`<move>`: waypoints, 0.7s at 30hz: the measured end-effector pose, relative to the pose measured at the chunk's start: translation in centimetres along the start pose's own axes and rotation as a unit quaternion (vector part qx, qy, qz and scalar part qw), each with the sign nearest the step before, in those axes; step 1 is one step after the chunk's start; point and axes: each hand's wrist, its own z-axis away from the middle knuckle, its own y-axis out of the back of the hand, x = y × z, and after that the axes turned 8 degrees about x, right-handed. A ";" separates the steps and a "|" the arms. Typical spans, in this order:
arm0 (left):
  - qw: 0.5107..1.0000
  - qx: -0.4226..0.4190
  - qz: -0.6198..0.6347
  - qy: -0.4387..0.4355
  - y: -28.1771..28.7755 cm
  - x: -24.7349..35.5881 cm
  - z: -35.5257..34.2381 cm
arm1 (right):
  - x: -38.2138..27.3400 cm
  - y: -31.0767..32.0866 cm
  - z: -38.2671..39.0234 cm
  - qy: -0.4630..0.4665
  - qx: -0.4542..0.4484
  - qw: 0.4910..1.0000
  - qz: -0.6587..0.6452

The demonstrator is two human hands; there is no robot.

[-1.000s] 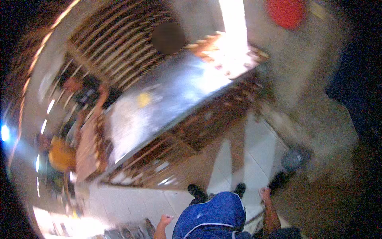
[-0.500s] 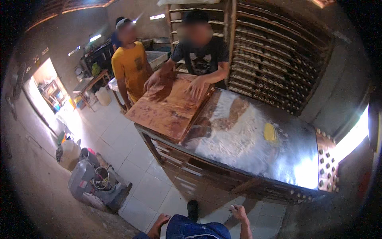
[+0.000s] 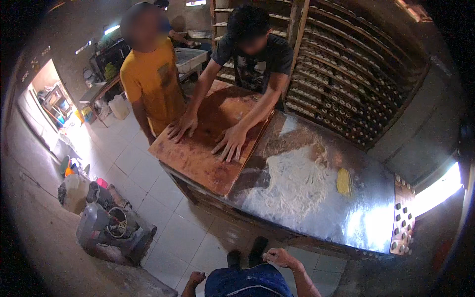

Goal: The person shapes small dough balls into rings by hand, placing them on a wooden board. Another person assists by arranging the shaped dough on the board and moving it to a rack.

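My left hand (image 3: 197, 278) hangs low beside the blue cloth (image 3: 247, 282) at my waist, its fingers curled in and nothing visible in them. On the other side my right hand (image 3: 278, 257) is held in front of my body, fingers loosely bent and a little apart, fingertips whitish. Neither hand touches the work table (image 3: 316, 232). Nearest to the right hand is that table's front edge. White flour (image 3: 297, 188) lies spread over the top, with a flat yellow piece of dough (image 3: 344, 181) to its right. A stack of wooden boards (image 3: 208, 143) covers the table's left end.
A person in a dark shirt (image 3: 262, 59) leans over the boards, both hands flat on them. A person in yellow (image 3: 153, 84) stands to the left. Behind is a rack (image 3: 341, 74) of filled trays. A board with small pieces (image 3: 403, 218) sits far right; a mixer (image 3: 111, 227) stands lower left.
The person in the dark shirt has bent forward, hands reaching nearer on the boards. The person in yellow has come closer. My right hand has moved inward and left, and a second foot shows.
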 end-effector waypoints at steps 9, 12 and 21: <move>0.996 0.092 -0.015 0.002 1.7 8.5 -7.3 | -5.5 6.9 -6.0 0.102 -0.085 0.991 0.018; 0.990 0.125 -0.050 0.032 4.1 11.9 -8.9 | -8.6 10.2 -8.3 0.113 -0.132 0.984 0.036; 0.873 0.404 0.257 -0.098 16.7 35.3 -5.7 | -17.4 12.2 -15.9 0.213 -0.115 0.968 0.069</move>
